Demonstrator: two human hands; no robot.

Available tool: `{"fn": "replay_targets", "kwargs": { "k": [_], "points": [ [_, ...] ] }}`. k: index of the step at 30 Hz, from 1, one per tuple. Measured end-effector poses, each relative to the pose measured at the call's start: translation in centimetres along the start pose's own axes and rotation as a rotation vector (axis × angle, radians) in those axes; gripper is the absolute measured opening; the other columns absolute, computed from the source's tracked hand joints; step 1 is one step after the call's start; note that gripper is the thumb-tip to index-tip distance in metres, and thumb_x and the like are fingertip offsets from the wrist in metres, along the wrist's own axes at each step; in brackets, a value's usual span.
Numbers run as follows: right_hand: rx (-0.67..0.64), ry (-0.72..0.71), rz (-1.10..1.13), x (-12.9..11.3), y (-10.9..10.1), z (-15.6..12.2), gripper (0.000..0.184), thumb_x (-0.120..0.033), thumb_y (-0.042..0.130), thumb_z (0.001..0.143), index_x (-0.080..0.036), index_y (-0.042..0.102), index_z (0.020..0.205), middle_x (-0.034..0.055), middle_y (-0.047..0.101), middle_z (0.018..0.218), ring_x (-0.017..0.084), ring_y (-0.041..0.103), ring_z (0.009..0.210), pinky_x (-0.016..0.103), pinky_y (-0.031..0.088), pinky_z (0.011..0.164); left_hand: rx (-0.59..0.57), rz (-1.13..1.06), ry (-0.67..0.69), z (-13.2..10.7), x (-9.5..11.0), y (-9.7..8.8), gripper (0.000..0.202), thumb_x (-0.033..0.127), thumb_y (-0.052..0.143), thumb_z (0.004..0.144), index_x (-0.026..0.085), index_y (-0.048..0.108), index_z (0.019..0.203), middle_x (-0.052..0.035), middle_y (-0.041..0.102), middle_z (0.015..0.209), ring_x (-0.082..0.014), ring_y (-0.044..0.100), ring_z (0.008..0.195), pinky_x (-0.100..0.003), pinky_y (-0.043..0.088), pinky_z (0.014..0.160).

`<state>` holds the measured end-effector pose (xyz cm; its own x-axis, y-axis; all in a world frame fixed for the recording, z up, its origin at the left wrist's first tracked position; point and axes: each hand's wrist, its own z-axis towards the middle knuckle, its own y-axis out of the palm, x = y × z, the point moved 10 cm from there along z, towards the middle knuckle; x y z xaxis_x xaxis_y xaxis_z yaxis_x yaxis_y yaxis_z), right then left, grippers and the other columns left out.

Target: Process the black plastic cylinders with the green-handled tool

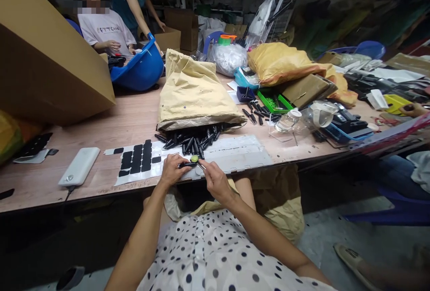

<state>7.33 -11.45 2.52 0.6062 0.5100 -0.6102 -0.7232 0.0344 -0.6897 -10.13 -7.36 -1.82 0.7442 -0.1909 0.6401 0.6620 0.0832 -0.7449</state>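
My left hand [174,170] is closed at the table's front edge, gripping a small black pen-shaped piece [188,164]. Opposite it, my right hand [217,182] pinches a thin metal-shafted tool [201,165] pointed at the black piece. A yellow-green round thing [194,158] shows by the tool's end; I cannot tell whether it is fixed to it. Both hands are over a flat grey-white board [235,149]. Just beyond them, many black pen-shaped parts [191,142] spill from the mouth of a tan sack [198,93]. Left of my left hand lies a white sheet with black stickers [136,158].
A white power bank [79,167] with a cable lies left. A large cardboard box [50,58] rises behind it. Further back are a blue basin [141,69] and two people. To the right stand a green tray [273,102], a clear bottle [287,120] and a yellow sack [282,62].
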Motion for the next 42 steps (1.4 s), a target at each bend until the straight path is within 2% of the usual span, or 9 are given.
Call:
{"fn": "replay_targets", "kwargs": {
  "k": [4,12,19,25,27,31,36,39,42],
  "points": [
    [-0.088,0.005,-0.091,-0.4,1.5,-0.1,0.050,-0.013,0.040,0.099,-0.031,0.060,0.140,0.0016,0.059,0.089,0.015,0.061,0.078,0.022,0.053,0.076,0.018,-0.018,-0.001,-0.1,-0.1,0.0,0.014,0.041,0.075,0.080,0.030,0.080,0.086,-0.0035,0.069,0.081,-0.0244,0.054,0.090,-0.038,0.045,0.083],
    [-0.130,-0.020,-0.192,-1.1,2.4,-0.1,0.053,-0.009,0.042,0.096,-0.032,0.061,0.140,0.0019,0.057,0.088,0.014,0.059,0.076,0.020,0.051,0.071,0.019,-0.008,-0.015,-0.1,0.1,-0.1,0.010,0.038,0.075,0.079,0.029,0.078,0.079,-0.0031,0.066,0.076,-0.0236,0.054,0.086,-0.037,0.045,0.080],
    [-0.037,0.012,-0.150,-0.3,1.0,-0.4,0.052,-0.012,0.038,0.098,-0.030,0.060,0.141,0.0028,0.056,0.090,0.015,0.060,0.080,0.020,0.051,0.073,0.029,-0.024,-0.024,-0.2,0.1,-0.1,0.012,0.034,0.074,0.078,0.030,0.080,0.087,-0.0025,0.069,0.079,-0.0238,0.056,0.090,-0.038,0.046,0.083],
    [-0.073,0.041,-0.130,0.6,1.4,-0.9,0.049,-0.014,0.040,0.098,-0.031,0.062,0.138,0.0019,0.058,0.088,0.015,0.061,0.078,0.021,0.052,0.073,0.046,-0.030,-0.025,-0.2,0.0,-0.3,0.010,0.033,0.075,0.076,0.030,0.080,0.084,-0.0027,0.069,0.078,-0.0243,0.057,0.090,-0.039,0.047,0.083],
    [-0.035,0.054,-0.114,1.0,0.9,-0.7,0.048,-0.016,0.038,0.100,-0.030,0.062,0.138,0.0025,0.060,0.089,0.015,0.063,0.080,0.021,0.053,0.074,0.047,-0.018,-0.011,-0.3,0.2,-0.4,0.010,0.033,0.076,0.075,0.030,0.080,0.084,-0.0032,0.070,0.078,-0.0249,0.057,0.090,-0.039,0.048,0.083],
    [0.120,0.099,-0.187,3.0,-1.7,0.5,0.045,-0.017,0.039,0.100,-0.028,0.064,0.136,0.0045,0.063,0.097,0.016,0.063,0.086,0.023,0.052,0.075,0.054,0.024,0.032,-0.5,0.7,-0.5,0.015,0.029,0.078,0.073,0.029,0.080,0.088,-0.0032,0.070,0.080,-0.0252,0.058,0.090,-0.039,0.048,0.084],
    [0.197,0.226,-0.472,8.4,-5.0,2.1,0.040,-0.015,0.047,0.096,-0.027,0.071,0.126,0.0054,0.062,0.093,0.018,0.058,0.081,0.026,0.043,0.070,0.064,0.060,0.073,-0.7,0.9,-0.4,0.027,0.032,0.081,0.072,0.031,0.080,0.099,-0.0034,0.070,0.086,-0.0245,0.059,0.090,-0.040,0.049,0.084],
    [0.206,0.294,-0.616,11.1,-5.9,2.5,0.037,-0.011,0.052,0.093,-0.025,0.074,0.118,0.0063,0.061,0.085,0.021,0.054,0.082,0.029,0.037,0.070,0.050,0.060,0.098,-0.7,0.8,-0.2,0.019,0.036,0.078,0.076,0.032,0.081,0.095,-0.0038,0.068,0.082,-0.0238,0.058,0.088,-0.039,0.049,0.083],
    [0.210,0.339,-0.691,12.2,-5.9,2.5,0.034,-0.011,0.054,0.092,-0.025,0.075,0.114,0.0071,0.061,0.085,0.021,0.051,0.084,0.030,0.032,0.069,0.045,0.042,0.106,-0.7,0.7,-0.2,0.017,0.037,0.076,0.079,0.033,0.082,0.095,-0.0042,0.068,0.081,-0.0234,0.058,0.086,-0.039,0.049,0.082]
  ]
}}
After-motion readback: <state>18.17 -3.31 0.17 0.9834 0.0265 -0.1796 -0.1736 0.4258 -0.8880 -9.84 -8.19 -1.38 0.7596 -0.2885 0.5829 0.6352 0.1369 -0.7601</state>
